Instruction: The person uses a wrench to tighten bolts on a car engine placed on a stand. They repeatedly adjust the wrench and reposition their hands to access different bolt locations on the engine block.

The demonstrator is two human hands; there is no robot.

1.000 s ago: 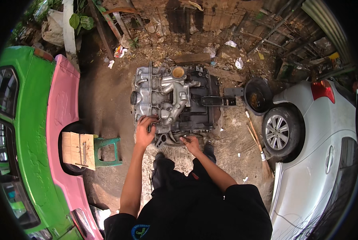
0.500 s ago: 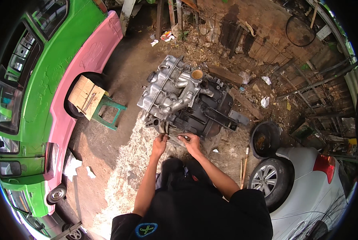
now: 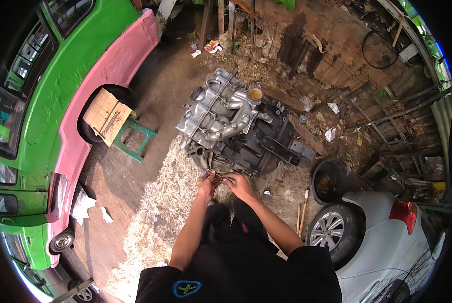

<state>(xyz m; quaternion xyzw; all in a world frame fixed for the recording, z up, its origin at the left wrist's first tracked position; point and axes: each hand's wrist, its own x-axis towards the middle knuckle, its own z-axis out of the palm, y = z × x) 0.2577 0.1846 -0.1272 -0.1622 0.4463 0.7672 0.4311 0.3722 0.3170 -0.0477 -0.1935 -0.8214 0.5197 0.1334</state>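
Note:
A silver and black car engine [image 3: 218, 116] rests on the ground in front of me. At its near edge my left hand [image 3: 206, 186] is closed, fingertips pinched. My right hand [image 3: 241, 186] is closed beside it, its fingertips almost meeting the left ones. A thin, dark piece seems to lie between the two hands, too small to name. Just beyond my fingers, a metal pipe opening [image 3: 197, 151] shows on the engine's near left corner. A round tan-topped opening [image 3: 255, 94] sits on the engine's upper right part.
Left of the engine, a green stool [image 3: 138, 143] stands by cardboard [image 3: 104, 113] bearing long metal tools, beside a green and pink van [image 3: 99, 65]. On the right are a black tub [image 3: 330, 181], thin sticks [image 3: 303, 213] and a white car [image 3: 369, 222]. Litter lies along the far wall.
My hands have drawn closer together and slightly down, away from the engine's edge. The whole view has shifted a little; the engine stays put.

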